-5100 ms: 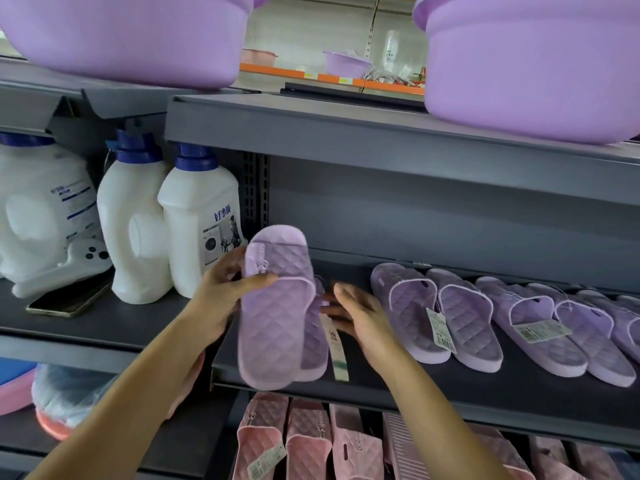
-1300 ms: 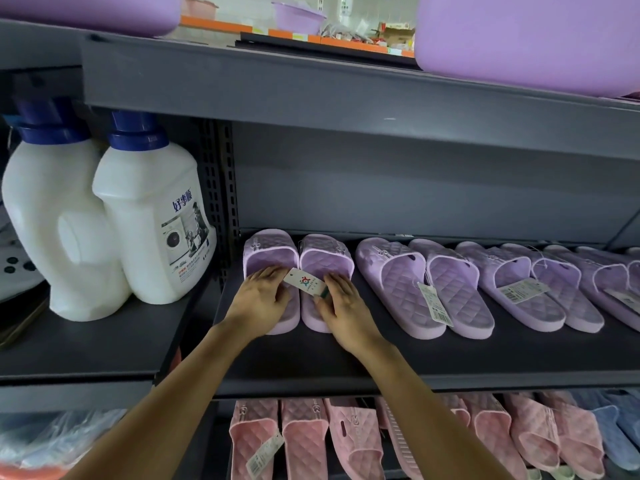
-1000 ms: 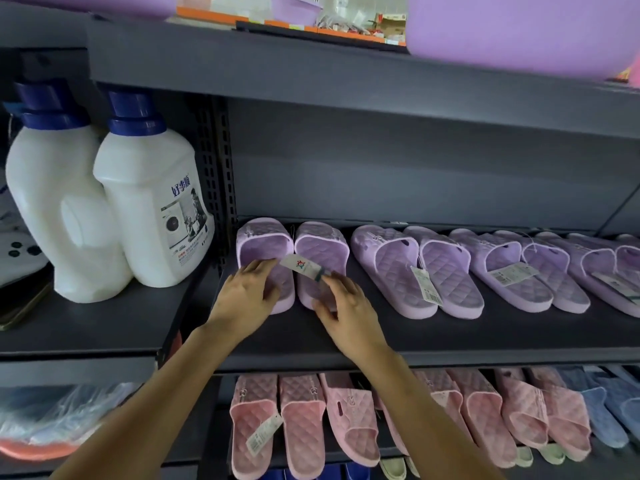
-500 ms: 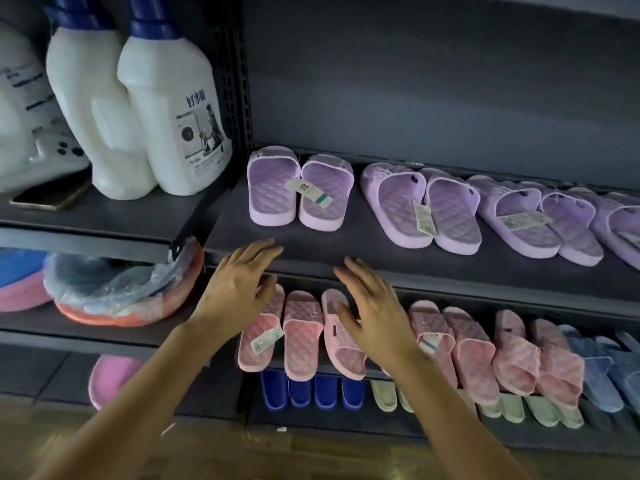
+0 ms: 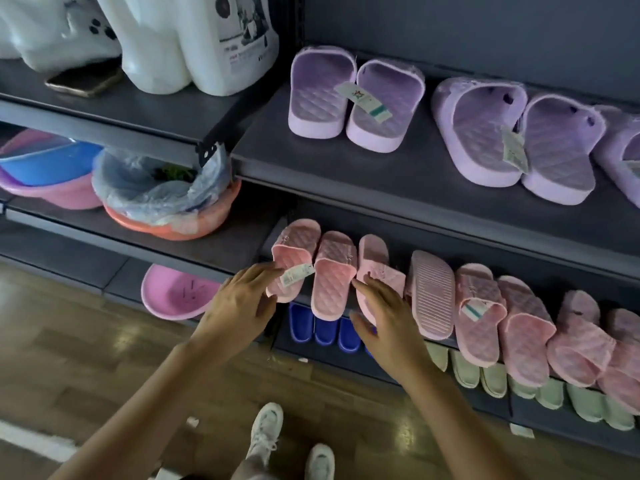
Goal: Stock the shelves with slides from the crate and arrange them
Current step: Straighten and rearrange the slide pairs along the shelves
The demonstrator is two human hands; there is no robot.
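Note:
A lilac pair of slides (image 5: 353, 102) with a paper tag lies at the left end of the grey shelf (image 5: 398, 181), beside more lilac pairs (image 5: 516, 136). One shelf lower runs a row of pink slides (image 5: 332, 271), one turned sole up (image 5: 433, 292). My left hand (image 5: 242, 299) hovers with spread fingers at the leftmost pink slide (image 5: 291, 258), fingertips near its tag. My right hand (image 5: 384, 313) is open over the third pink slide (image 5: 377, 268). Neither hand holds anything. The crate is out of sight.
White detergent bottles (image 5: 207, 39) and a phone (image 5: 83, 81) stand on the left shelf. Below are basins (image 5: 166, 223), one stuffed with plastic. A pink basin (image 5: 173, 296), blue slides (image 5: 322, 327) and pale green slides (image 5: 485, 372) fill the bottom level. My white shoes (image 5: 266, 431) stand on wooden floor.
Both hands let go of the lilac pair, now lying side by side on the shelf, and dropped to the pink slides one level down. My view has tilted downward.

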